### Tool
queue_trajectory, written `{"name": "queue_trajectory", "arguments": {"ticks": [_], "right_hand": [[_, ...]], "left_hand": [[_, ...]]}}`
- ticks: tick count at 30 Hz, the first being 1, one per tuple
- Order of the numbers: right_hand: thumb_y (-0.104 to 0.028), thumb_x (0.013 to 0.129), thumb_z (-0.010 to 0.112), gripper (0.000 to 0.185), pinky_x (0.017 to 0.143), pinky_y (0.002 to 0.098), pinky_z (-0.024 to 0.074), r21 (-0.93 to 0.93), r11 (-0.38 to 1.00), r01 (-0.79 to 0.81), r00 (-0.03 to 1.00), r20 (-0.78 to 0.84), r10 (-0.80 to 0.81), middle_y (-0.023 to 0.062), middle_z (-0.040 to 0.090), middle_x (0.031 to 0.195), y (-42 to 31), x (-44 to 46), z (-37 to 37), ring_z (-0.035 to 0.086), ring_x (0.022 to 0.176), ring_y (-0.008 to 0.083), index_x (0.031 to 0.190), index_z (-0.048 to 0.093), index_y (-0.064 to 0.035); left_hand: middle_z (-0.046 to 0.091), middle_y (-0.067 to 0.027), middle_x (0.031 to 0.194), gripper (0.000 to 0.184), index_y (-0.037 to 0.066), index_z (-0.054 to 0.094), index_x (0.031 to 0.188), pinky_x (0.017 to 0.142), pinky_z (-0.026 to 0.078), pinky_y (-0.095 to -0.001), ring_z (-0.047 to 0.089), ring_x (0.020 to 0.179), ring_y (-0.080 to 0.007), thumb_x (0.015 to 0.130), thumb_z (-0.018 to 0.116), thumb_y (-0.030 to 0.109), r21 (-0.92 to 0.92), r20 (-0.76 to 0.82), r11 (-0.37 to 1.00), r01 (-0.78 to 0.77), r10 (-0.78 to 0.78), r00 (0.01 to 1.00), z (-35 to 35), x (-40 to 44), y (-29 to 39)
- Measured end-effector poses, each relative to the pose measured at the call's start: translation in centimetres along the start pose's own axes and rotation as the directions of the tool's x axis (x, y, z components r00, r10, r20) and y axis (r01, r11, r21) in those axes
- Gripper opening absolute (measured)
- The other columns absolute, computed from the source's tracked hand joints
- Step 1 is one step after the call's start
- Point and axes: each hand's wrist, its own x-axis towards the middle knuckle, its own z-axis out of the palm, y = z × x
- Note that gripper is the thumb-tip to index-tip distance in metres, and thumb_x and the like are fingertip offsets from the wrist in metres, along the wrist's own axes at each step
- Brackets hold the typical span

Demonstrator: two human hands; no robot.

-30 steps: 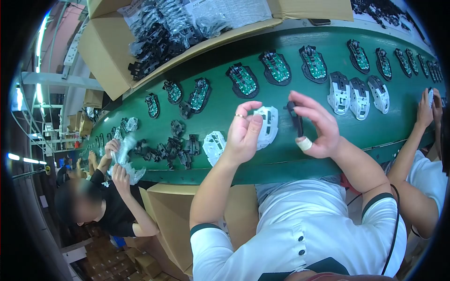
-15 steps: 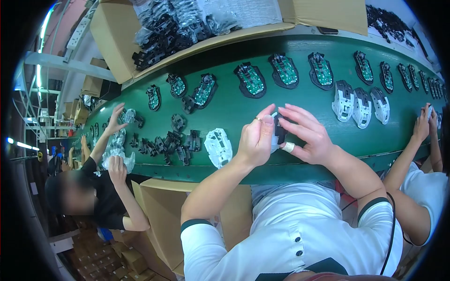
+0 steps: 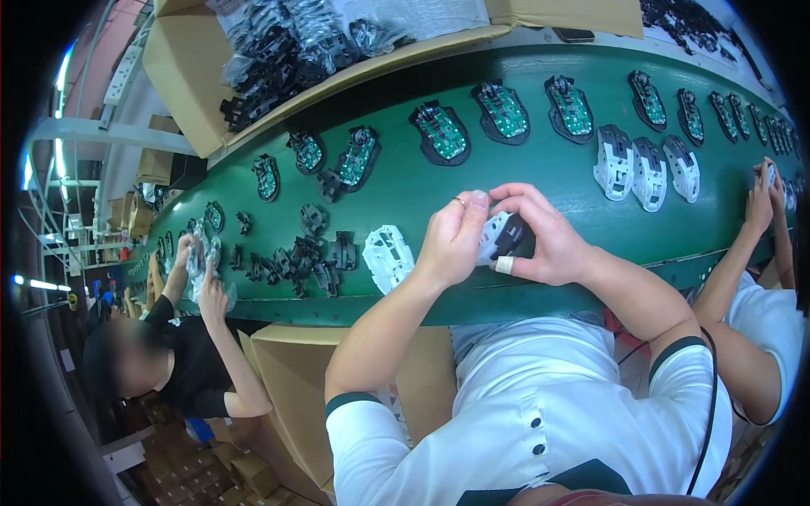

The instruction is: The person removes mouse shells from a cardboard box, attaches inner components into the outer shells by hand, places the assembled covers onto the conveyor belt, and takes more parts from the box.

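My left hand (image 3: 456, 239) is closed on the left side of a white shell with a black part against it (image 3: 499, 236). Around the right side of the same piece, my right hand (image 3: 547, 236) has its fingers curled. Both hands meet over the green table, and my fingers partly cover the piece. Left of them lies a loose white shell (image 3: 389, 258). A heap of small black parts (image 3: 305, 260) sits farther left. Three white shells with black parts on them (image 3: 648, 173) lie to the right.
A row of black bases with green circuit boards (image 3: 440, 133) runs along the green table (image 3: 396, 185). Behind it stands a cardboard box (image 3: 187, 84) of bagged black parts. A co-worker's hand (image 3: 213, 297) holds clear plastic at left; another person's hands (image 3: 764, 198) are at right.
My hands have come together, bringing the black part from my right hand against the white shell from my left. The left co-worker's hands have shifted around the plastic.
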Motion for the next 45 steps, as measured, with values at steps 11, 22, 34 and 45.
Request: {"name": "queue_trajectory", "arguments": {"ticks": [11, 22, 34, 45], "right_hand": [[0.0, 0.075, 0.087, 0.063, 0.1, 0.0365, 0.0534, 0.826, 0.459, -0.328, 0.929, 0.195, 0.314, 0.0099, 0.064, 0.126, 0.7, -0.1, 0.6, 0.065, 0.114, 0.0182, 0.128, 0.053, -0.0006], [-0.002, 0.069, 0.091, 0.064, 0.096, 0.0352, 0.0551, 0.739, 0.459, -0.493, 0.865, 0.364, 0.344, 0.0077, 0.071, 0.117, 0.3, 0.6, 0.9, 0.069, 0.107, 0.018, 0.127, 0.063, 0.0004], [0.002, 0.073, 0.078, 0.064, 0.092, 0.0437, 0.0576, -0.145, 0.979, 0.146, 0.95, -0.254, -0.18, 0.0205, 0.068, 0.118, -0.1, 0.4, 3.2, 0.069, 0.107, 0.0391, 0.132, 0.056, 0.002], [-0.013, 0.091, 0.073, 0.048, 0.101, 0.0443, 0.0547, 0.01, 0.976, 0.219, 0.973, -0.079, -0.218, 0.0258, 0.066, 0.129, -0.5, 1.1, 2.2, 0.067, 0.119, 0.0399, 0.133, 0.059, 0.0064]], "left_hand": [[0.043, -0.0257, 0.154, 0.079, -0.003, 0.056, 0.141, 0.116, 0.034, -0.0439, 0.045, 0.141, -0.0341, 0.101, 0.046, 0.064, -0.273, 0.206, 0.866, -0.419, 0.478, 0.854, -1.2, -0.3, 1.2], [0.026, -0.0311, 0.164, 0.089, -0.005, 0.049, 0.148, 0.121, 0.029, -0.0489, 0.032, 0.152, -0.0401, 0.093, 0.064, 0.063, -0.297, 0.346, 0.878, -0.376, 0.466, 0.814, -1.5, -1.2, 1.8], [0.066, -0.0106, 0.095, 0.075, 0.002, 0.067, 0.13, 0.087, 0.051, -0.0449, 0.062, 0.088, -0.029, 0.073, 0.084, 0.048, 0.743, 0.14, 0.296, -0.6, 0.808, 0.572, -1.1, -0.5, 2.9], [0.058, -0.0096, 0.077, 0.041, 0.005, 0.072, 0.09, 0.06, 0.042, -0.0361, 0.051, 0.069, -0.0253, 0.082, 0.077, 0.044, 0.435, -0.031, 0.542, -0.72, 0.808, 0.589, -3.4, -0.1, 0.9]]}}
